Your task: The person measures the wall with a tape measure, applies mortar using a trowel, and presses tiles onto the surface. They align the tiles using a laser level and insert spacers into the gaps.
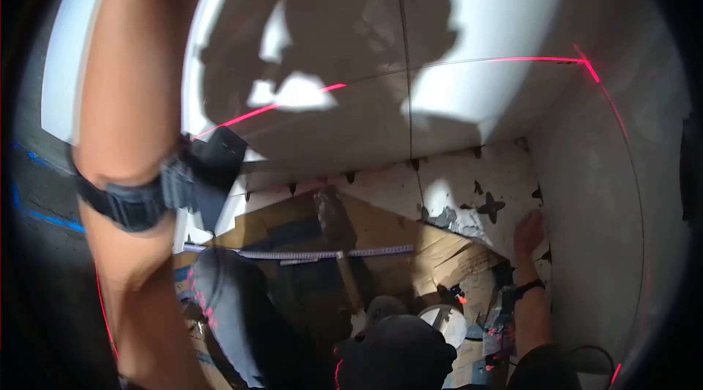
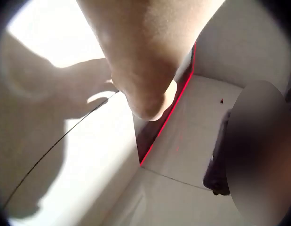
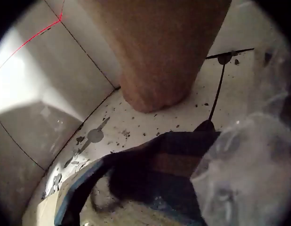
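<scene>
My left arm reaches up close to the head camera and passes out of that view at the top. In the left wrist view, the left hand [image 2: 147, 101] is near the pale tiled wall [image 2: 89, 174], its fingers hidden behind the forearm and wrist. I cannot tell what, if anything, it holds. The right hand [image 1: 529, 232] is low at the right, by the corner of floor and side wall. From the right wrist, this hand [image 3: 157, 96] comes down at the pale floor [image 3: 131, 125], fingers hidden from view.
Red laser lines [image 1: 538, 59] cross the walls. Cardboard [image 1: 381, 221] covers part of the floor, with a long marked strip [image 1: 381, 251] and a hammer-like tool [image 1: 350, 280] on it. Dark clips [image 1: 491, 208] stand in the floor joints. Clear plastic [image 3: 249, 174] is near the right wrist.
</scene>
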A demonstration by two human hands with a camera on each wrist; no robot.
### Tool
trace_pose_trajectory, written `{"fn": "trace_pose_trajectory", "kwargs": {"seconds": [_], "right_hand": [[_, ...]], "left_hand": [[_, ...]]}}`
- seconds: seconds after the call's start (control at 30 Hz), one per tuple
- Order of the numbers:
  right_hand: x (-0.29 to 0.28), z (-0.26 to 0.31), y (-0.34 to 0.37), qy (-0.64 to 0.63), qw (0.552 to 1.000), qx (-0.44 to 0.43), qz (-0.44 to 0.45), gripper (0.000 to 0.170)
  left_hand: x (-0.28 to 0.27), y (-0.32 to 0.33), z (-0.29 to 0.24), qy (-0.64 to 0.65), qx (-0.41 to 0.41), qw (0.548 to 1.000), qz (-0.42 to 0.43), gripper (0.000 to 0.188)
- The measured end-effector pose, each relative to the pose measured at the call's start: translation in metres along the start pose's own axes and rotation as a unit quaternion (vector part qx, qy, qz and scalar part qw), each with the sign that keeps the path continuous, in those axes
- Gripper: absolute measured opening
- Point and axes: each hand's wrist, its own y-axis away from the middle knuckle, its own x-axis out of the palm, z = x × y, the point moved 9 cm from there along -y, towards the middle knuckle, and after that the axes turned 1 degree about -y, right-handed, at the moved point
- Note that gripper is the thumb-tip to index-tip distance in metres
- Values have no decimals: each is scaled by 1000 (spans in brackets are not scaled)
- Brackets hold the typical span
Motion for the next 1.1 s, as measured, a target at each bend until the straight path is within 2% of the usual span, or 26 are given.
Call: {"fn": "trace_pose_trajectory", "kwargs": {"seconds": [0.03, 0.1, 0.13, 0.17, 0.2, 0.23, 0.27, 0.3, 0.33, 0.37, 0.4, 0.43, 0.47, 0.5, 0.53, 0.57, 0.6, 0.63, 0.67, 0.7, 0.73, 0.77, 0.8, 0.9, 1.0, 1.1], "right_hand": [[-5, 2, 2, -10, 999, -8, -32, 26], [9, -1, 0, 17, 1000, -5, 4, 28], [6, -3, 0, 12, 1000, 0, 15, 29], [3, -1, 0, 8, 1000, 7, 26, 30], [3, 1, -1, 10, 1000, 4, 26, 30], [6, -6, -2, 6, 999, 28, 22, 29], [8, -8, -2, 5, 998, 52, 19, 28], [6, -4, -3, 8, 999, 45, 20, 28], [3, 0, -3, 24, 998, 36, 39, 27], [3, 3, -3, 40, 997, 28, 57, 27], [5, 7, -2, 45, 997, 22, 60, 27], [1, 15, -4, 22, 999, 3, 24, 25], [-5, 24, -5, -3, 1000, -14, -14, 24], [-6, 30, -7, -2, 1000, -16, -12, 24], [1, 40, -14, 41, 997, -19, 55, 25], [8, 51, -18, 83, 989, -20, 119, 26], [2, 75, -19, 84, 990, -21, 115, 26], [-16, 120, -14, 84, 990, -102, 42, 23], [-31, 152, -7, 85, 979, -182, -28, 21], [-14, 169, -3, 11, 974, -228, -6, 18], [-4, 193, 1, -48, 971, -231, 31, 17], [4, 218, 6, -108, 965, -230, 68, 17], [0, 255, 16, -151, 963, -186, 120, 19], [-6, 334, 33, -247, 929, -225, 157, 17], [1, 374, 37, -265, 924, -215, 171, 20], [27, 384, 39, -231, 937, -176, 195, 25]], "left_hand": [[-4, 32, 5, 25, -30, 999, -12, 18], [-13, 106, 11, 84, -109, 990, -20, 15], [-10, 161, 15, 105, -186, 977, 4, 14], [-4, 228, 19, 133, -308, 938, 86, 15], [-7, 306, 13, 127, -340, 923, 129, 18], [-14, 380, -2, 84, -406, 869, 271, 27], [-32, 467, -26, 32, -498, 756, 423, 32], [-60, 532, -50, -20, -514, 672, 533, 46], [-87, 580, -71, -28, -531, 591, 606, 51], [-113, 607, -90, -36, -551, 496, 670, 62], [-134, 618, -101, -47, -573, 442, 688, 72], [-148, 629, -114, -38, -566, 407, 716, 77], [-159, 636, -124, -24, -581, 381, 719, 73], [-169, 642, -136, -8, -595, 355, 721, 69], [-176, 655, -145, -8, -596, 353, 721, 69], [-179, 676, -155, 33, -650, 352, 673, 62], [-175, 688, -159, 74, -700, 349, 618, 56], [-171, 689, -158, 78, -701, 351, 616, 56], [-172, 685, -154, 67, -734, 353, 577, 51], [-175, 680, -149, 54, -765, 353, 537, 46], [-172, 668, -140, 46, -760, 381, 524, 43], [-170, 661, -134, 46, -762, 381, 523, 43], [-168, 653, -127, 48, -766, 390, 508, 42], [-170, 657, -119, 47, -767, 402, 498, 40], [-169, 654, -113, 50, -764, 413, 494, 41], [-172, 650, -104, 49, -758, 415, 501, 42]]}}
